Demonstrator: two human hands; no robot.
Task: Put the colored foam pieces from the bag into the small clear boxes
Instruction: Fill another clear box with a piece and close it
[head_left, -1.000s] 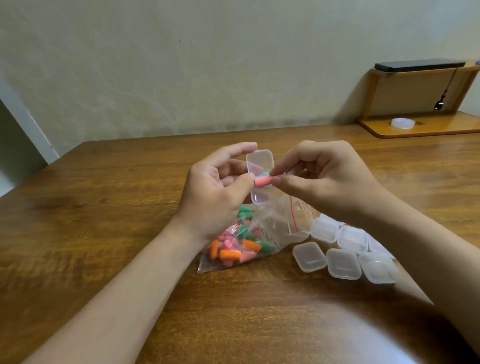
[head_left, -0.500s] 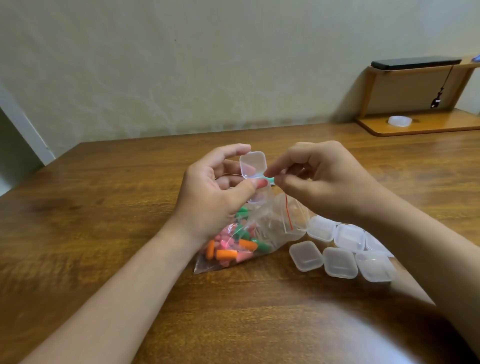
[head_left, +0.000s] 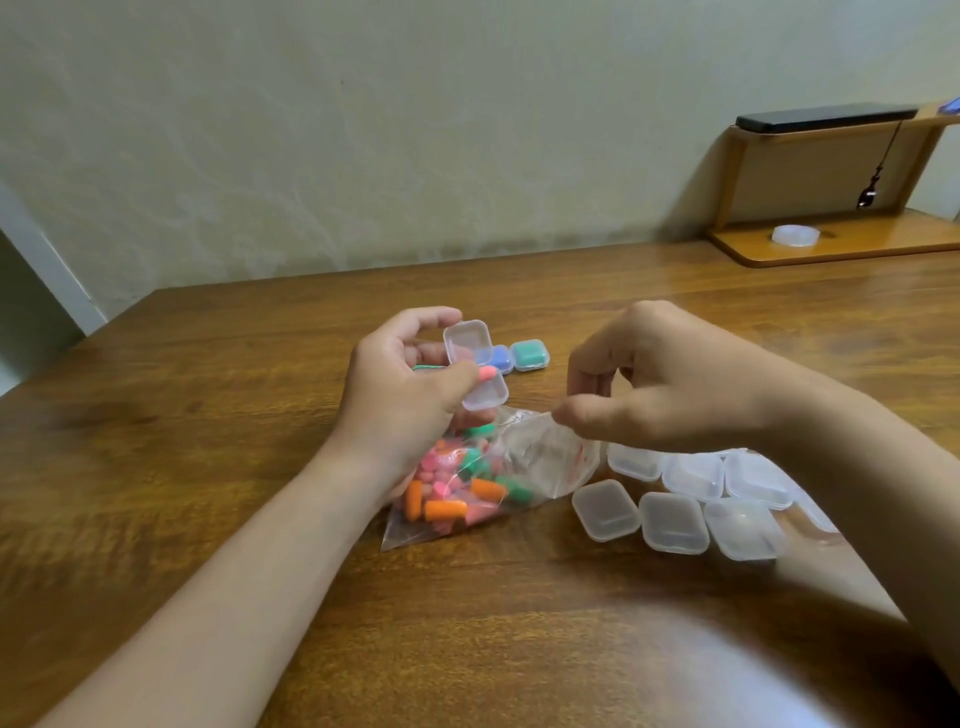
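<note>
My left hand holds a small clear box with its hinged lid open. A pink foam piece sits at the box's opening, under my thumb tip. Below the hand lies the clear zip bag with several pink, orange and green foam pieces inside. My right hand hovers to the right with fingers loosely curled; its thumb tip touches the bag's mouth and it holds nothing. Several closed, unfilled clear boxes lie in a cluster to the right of the bag.
Two closed boxes stand behind my left hand, one with blue filling and one with green. A wooden shelf at the back right carries a white round object and a black flat device. The wall runs along the table's far edge.
My right hand let go of the pink piece at the box and moved right and down to the bag's mouth. The left hand keeps the open box with the pink piece.
</note>
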